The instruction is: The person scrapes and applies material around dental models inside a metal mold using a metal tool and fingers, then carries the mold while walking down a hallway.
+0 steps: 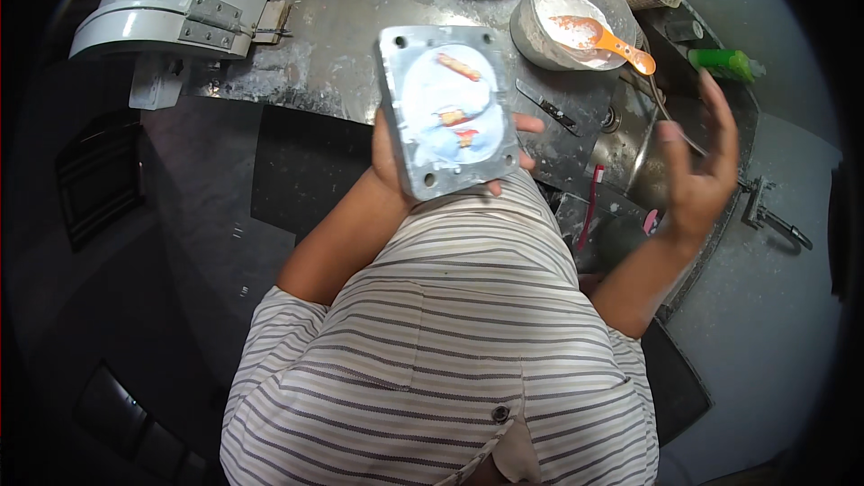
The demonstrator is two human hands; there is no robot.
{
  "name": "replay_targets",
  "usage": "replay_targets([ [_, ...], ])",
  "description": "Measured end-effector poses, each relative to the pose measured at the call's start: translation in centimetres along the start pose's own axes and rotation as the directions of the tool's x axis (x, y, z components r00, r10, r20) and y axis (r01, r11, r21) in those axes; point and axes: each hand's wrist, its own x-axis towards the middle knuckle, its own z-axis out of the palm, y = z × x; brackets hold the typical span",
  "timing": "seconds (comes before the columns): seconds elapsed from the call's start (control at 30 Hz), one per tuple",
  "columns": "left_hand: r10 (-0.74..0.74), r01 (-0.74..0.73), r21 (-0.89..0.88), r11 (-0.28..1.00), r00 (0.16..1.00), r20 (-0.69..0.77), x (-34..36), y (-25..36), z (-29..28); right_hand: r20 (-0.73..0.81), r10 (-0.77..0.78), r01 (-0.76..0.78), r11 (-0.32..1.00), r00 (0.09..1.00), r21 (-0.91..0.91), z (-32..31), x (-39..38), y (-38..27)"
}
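Note:
A grey metal flask half (393,117) with holes at its corners lies tilted across my left hand (385,160). My thumb side shows along its left edge, and fingertips come out past its right edge. White plaster (432,81) fills its rounded cavity, and several small reddish-orange pieces (459,67) are set in it. Bluish-white patches surround the lower pieces. My right hand (700,193) is raised over the sink at the right, fingers apart, holding nothing.
A tub of white powder (538,31) with an orange scoop (621,47) stands on the metal bench. A knife (549,108) lies in front of it. Right of these are a sink (648,139), a tap (774,216) and a red toothbrush (591,207). A white machine (171,9) stands left.

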Motion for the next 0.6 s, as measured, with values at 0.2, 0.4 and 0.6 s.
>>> replay_targets([
  [0.2, 0.077, -0.085, 0.137, 0.987, 0.995, 0.060, -4.7, 5.8, 0.2, -0.382, 0.737, -0.805, 0.368, 0.558, -0.466, -15.7, -11.2, 27.0],
  [0.4, 0.308, -0.289, 0.330, 0.899, 0.951, -0.006, -9.4, 6.3, 0.6, 0.050, 0.998, -0.960, 0.012, 0.027, 0.280, -17.0, -22.4, 37.8],
  [0.6, 0.279, -0.259, 0.216, 0.941, 0.958, -0.069, -9.5, 7.7, 0.6, -0.480, 0.860, -0.968, 0.239, 0.173, 0.080, -21.4, -25.2, 39.9],
])
